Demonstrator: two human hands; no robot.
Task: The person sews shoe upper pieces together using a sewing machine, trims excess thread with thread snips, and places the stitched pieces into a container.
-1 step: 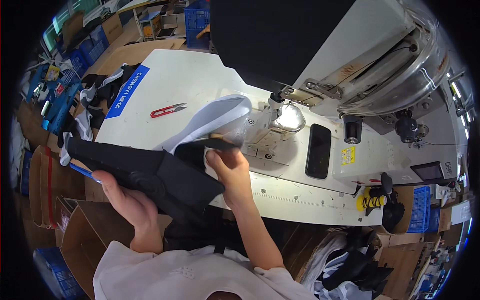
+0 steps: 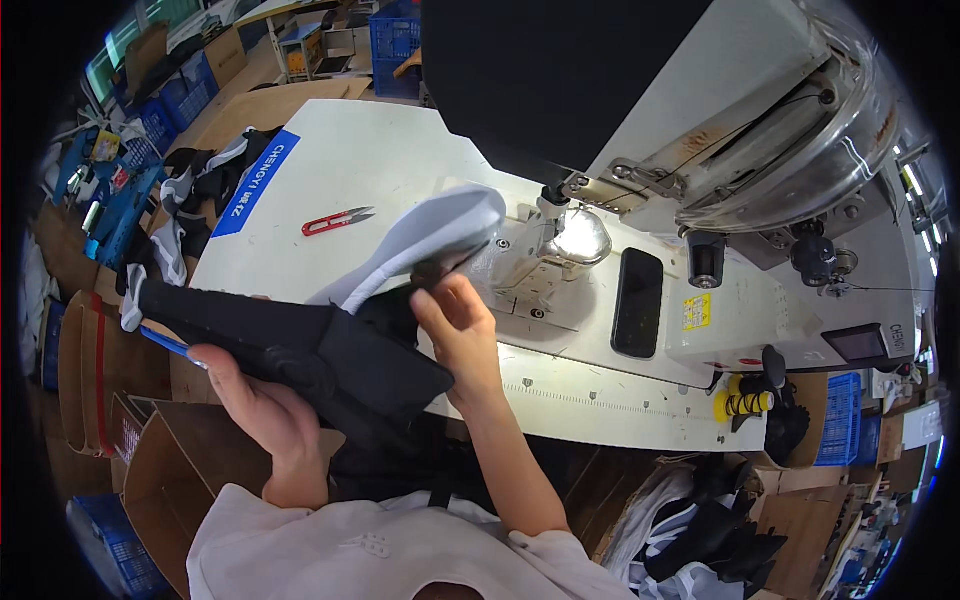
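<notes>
My left hand (image 2: pixel 262 405) is closed round the underside of a black fabric piece (image 2: pixel 300 350) that looks like a shoe upper, its thumb along the near edge. From the far side of the piece rises a long, rounded white flap (image 2: pixel 420 235), curved toward the sewing machine head. My right hand (image 2: pixel 462 335) has its fingers bent in a pinch at the black piece's right end, by the dark underside of the flap. The fingers partly hide the edge they pinch. The piece is held above the table's near edge.
The sewing machine (image 2: pixel 580 245) stands right of the work, its head overhanging the white table (image 2: pixel 350 140). Red-handled thread snips (image 2: pixel 338 221) and a black phone (image 2: pixel 636 302) lie on the table. Yellow thread spools (image 2: pixel 742 400) sit at the right. Cardboard boxes (image 2: pixel 180 470) and fabric scraps (image 2: pixel 690 530) surround it.
The dark strip at my right fingertips has turned down and shows less. The white flap has tilted slightly and shows more of its face. The black piece has shifted a little right.
</notes>
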